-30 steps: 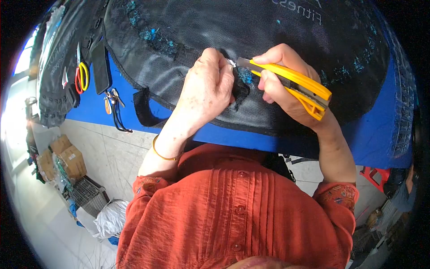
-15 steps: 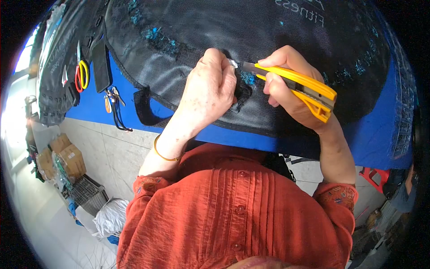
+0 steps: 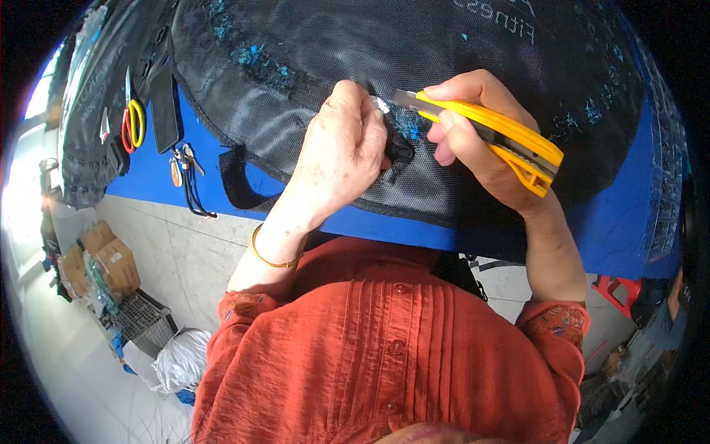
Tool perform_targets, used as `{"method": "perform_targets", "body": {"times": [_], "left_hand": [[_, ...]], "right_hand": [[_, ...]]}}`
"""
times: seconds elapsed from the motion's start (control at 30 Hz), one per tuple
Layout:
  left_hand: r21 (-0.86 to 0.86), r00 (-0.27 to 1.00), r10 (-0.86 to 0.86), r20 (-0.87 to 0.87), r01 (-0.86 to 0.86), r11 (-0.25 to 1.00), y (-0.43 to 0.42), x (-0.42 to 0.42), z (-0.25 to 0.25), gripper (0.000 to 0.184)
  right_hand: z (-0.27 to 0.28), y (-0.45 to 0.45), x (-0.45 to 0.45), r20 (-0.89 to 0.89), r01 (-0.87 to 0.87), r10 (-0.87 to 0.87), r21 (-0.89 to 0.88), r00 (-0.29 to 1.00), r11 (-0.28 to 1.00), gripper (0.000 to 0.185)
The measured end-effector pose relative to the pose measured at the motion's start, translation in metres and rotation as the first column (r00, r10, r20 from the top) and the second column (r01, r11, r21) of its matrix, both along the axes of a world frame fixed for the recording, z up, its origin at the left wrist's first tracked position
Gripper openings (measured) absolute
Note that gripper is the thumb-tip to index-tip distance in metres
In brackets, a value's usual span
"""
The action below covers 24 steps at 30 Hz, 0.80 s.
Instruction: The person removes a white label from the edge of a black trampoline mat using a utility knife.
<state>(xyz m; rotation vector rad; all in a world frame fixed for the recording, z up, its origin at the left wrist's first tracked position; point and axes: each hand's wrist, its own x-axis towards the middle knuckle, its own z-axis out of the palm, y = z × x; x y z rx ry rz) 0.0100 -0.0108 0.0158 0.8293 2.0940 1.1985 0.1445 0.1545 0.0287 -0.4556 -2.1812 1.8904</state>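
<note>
A large round sheet of black mesh fabric point(image 3: 310, 44) lies over the blue table point(image 3: 592, 218). My left hand point(image 3: 342, 144) is closed on a black strap point(image 3: 401, 155) at the fabric, with a small white piece point(image 3: 381, 105) showing beside its fingertips. Blue thread bits point(image 3: 407, 126) lie right of those fingers. My right hand point(image 3: 484, 137) grips a yellow utility knife point(image 3: 510, 137). Its blade is out and points left, close to the white piece. Whether the blade touches anything is hard to tell. The left fingertips are partly hidden behind the hand.
On the left of the table lie scissors point(image 3: 134, 122) with red and yellow handles, a black phone point(image 3: 166, 111) and keys point(image 3: 185, 159) on a cord. Cardboard boxes point(image 3: 115, 263) and a grey crate point(image 3: 148, 322) stand on the floor. A red object point(image 3: 617, 296) is at lower right.
The knife in my right hand has shifted slightly up, its blade now higher and nearer the white piece. My left hand has moved a little left and keeps its hold.
</note>
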Motion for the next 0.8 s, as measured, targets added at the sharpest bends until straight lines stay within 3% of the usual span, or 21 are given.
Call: {"method": "perform_targets", "body": {"times": [0.1, 0.6, 0.8], "left_hand": [[0.003, 1.000, -0.008, 0.001, 0.008, 1.000, -0.001, 0.000, -0.002, 0.013], [0.008, 0.999, -0.019, -0.028, 0.019, 1.000, -0.001, 0.000, -0.003, 0.012], [0.009, 0.999, -0.020, -0.040, 0.021, 1.000, -0.001, 0.000, -0.004, 0.012]], "right_hand": [[-0.009, 0.000, -0.002, -0.134, 0.011, 0.002, 0.092, 0.991, 0.996, 0.020], [-0.007, 0.010, -0.006, -0.014, -0.089, 0.088, -0.136, 0.996, 0.987, 0.019], [-0.017, 0.016, -0.012, -0.086, -0.110, 0.096, -0.172, 0.992, 0.979, 0.020]]}}
